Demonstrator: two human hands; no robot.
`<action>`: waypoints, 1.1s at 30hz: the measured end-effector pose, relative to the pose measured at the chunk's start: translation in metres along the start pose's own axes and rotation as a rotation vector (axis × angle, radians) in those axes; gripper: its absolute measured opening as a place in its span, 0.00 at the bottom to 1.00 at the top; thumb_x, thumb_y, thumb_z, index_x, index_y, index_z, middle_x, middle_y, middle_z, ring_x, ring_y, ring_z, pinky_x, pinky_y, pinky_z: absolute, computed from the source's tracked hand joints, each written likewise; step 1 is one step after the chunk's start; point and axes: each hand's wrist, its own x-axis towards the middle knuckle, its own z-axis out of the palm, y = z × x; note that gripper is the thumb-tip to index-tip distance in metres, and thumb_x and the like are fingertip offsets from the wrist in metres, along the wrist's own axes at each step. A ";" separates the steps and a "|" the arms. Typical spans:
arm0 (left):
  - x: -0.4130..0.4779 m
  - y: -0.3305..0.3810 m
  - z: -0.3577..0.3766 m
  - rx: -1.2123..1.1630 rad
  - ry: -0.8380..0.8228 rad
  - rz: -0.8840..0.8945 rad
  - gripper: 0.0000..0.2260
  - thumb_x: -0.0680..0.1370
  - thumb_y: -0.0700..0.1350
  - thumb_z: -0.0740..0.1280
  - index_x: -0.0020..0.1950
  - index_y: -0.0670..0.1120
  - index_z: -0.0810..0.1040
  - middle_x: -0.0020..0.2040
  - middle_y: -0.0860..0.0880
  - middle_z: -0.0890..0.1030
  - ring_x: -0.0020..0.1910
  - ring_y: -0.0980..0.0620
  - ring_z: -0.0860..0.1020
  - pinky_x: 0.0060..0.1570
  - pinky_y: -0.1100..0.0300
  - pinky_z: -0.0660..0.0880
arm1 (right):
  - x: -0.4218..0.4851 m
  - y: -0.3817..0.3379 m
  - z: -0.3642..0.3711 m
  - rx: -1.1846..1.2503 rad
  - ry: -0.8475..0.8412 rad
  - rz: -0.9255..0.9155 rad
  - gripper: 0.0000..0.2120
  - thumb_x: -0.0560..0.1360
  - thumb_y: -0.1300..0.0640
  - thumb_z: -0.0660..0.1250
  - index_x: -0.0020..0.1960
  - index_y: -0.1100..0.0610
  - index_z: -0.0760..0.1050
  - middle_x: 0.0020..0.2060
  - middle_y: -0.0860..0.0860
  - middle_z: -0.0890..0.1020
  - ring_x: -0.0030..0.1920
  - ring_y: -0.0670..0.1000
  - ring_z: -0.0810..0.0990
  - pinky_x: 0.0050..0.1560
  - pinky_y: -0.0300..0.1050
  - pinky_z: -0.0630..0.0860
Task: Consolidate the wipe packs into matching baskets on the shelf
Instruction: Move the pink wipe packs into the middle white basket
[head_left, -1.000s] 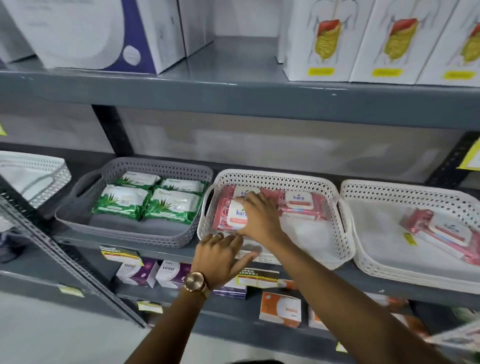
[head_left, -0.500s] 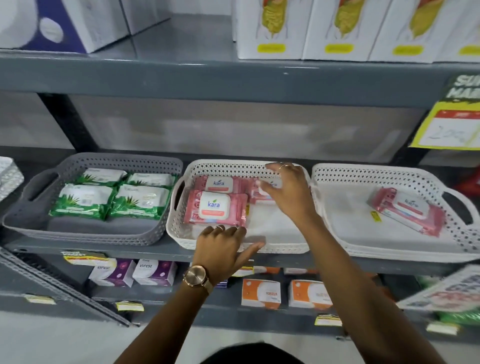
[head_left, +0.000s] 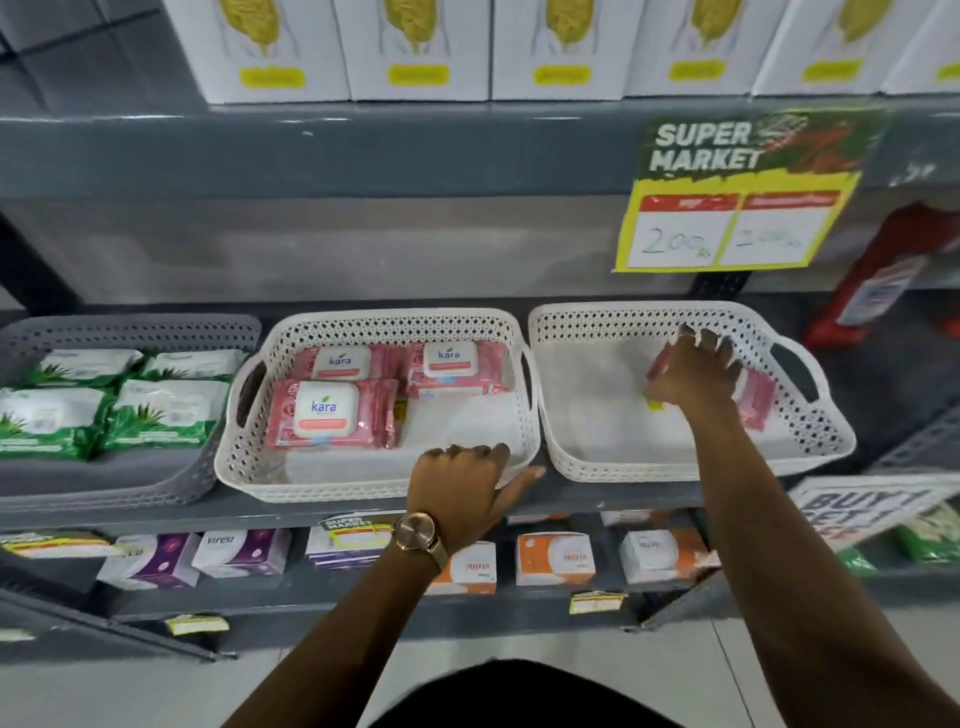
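Grey metal shelf (head_left: 156, 512) across the whole view, top and bottom tiers cut off by the frame edges. White boxes (head_left: 421, 47) along the upper tier, tops out of frame. Yellow price sign (head_left: 727, 208) hung from the upper edge, handwritten figures hard to read. Grey basket (head_left: 104, 480) at far left, cropped at the edge, with green wipe packs (head_left: 156, 415) inside. Middle white basket (head_left: 311, 480) beside it, with three pink wipe packs (head_left: 332, 415) toward its left and back, front right bare. Right white basket (head_left: 587, 395) just beside the middle one, rims nearly touching, with a single pink pack (head_left: 756, 397), mostly hidden beneath the right hand (head_left: 691, 379). Right hand spread over that pack with fingers curled down on it; whether actually gripped, impossible to tell, and blurred besides. Left hand (head_left: 462, 483) loosely half-curled on the front rim of the middle basket, thumb out along the rim, nothing lifted. Wristwatch (head_left: 415, 532) on the left wrist. Small boxes (head_left: 553, 556) on the tier below, print too blurred to read.
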 end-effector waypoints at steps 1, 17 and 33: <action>0.000 0.002 0.001 0.009 -0.011 0.001 0.26 0.77 0.66 0.51 0.36 0.49 0.77 0.27 0.50 0.79 0.24 0.50 0.75 0.27 0.63 0.62 | 0.005 0.010 0.001 -0.026 -0.036 0.022 0.42 0.71 0.55 0.70 0.77 0.59 0.50 0.77 0.60 0.53 0.77 0.63 0.47 0.76 0.62 0.49; -0.001 0.001 0.003 0.065 -0.073 0.008 0.20 0.77 0.62 0.58 0.35 0.50 0.75 0.26 0.53 0.78 0.21 0.53 0.71 0.27 0.67 0.50 | 0.013 0.047 0.005 -0.040 -0.047 0.035 0.40 0.60 0.52 0.81 0.68 0.58 0.68 0.65 0.59 0.71 0.69 0.63 0.64 0.69 0.59 0.61; -0.047 -0.081 -0.020 -0.092 0.084 -0.100 0.28 0.76 0.68 0.50 0.37 0.50 0.80 0.26 0.53 0.79 0.24 0.54 0.75 0.28 0.66 0.62 | -0.087 -0.080 -0.011 0.590 0.089 -0.480 0.41 0.49 0.49 0.84 0.60 0.53 0.78 0.52 0.51 0.78 0.48 0.48 0.78 0.55 0.40 0.75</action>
